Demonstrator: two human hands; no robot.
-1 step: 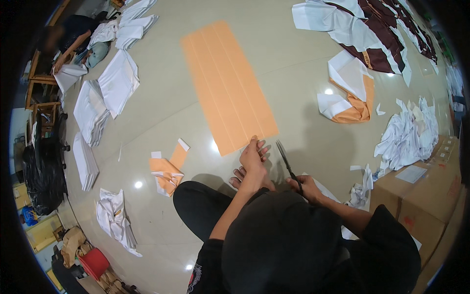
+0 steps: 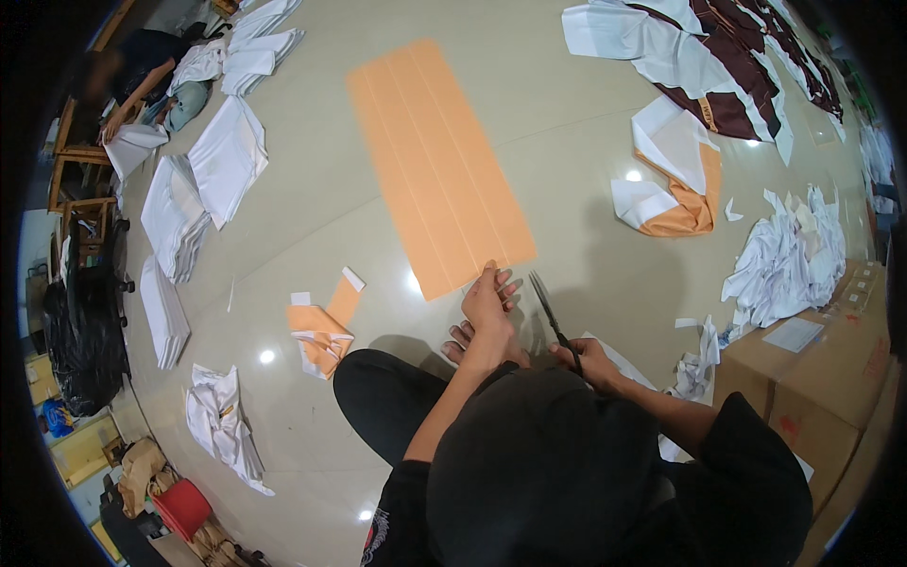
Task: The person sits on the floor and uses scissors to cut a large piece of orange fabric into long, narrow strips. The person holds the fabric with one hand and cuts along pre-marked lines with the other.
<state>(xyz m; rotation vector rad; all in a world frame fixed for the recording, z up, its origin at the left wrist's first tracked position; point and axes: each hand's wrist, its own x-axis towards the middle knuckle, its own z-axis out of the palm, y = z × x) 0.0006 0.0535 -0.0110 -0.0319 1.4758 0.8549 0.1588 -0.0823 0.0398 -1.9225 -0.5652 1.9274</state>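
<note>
A long orange cloth panel (image 2: 439, 156) with pale lines along its length lies flat on the glossy floor in front of me. At its near edge my left hand (image 2: 487, 300) pinches the cloth between thumb and finger, the other fingers loosely curled. My right hand (image 2: 588, 362) grips the handles of dark scissors (image 2: 550, 315). Their blades point up and away, just right of the panel's near corner and apart from the cloth. The blades look slightly parted. Toes of a bare foot (image 2: 460, 342) show beneath my left wrist.
Folded white cloth stacks (image 2: 173, 217) line the left, near a seated person (image 2: 142, 80). A small orange-and-white bundle (image 2: 323, 335) lies left of my knee. Orange-and-white cloth (image 2: 694, 194), maroon cloth (image 2: 732, 66), white scraps (image 2: 789, 250) and a cardboard box (image 2: 822, 378) are at right.
</note>
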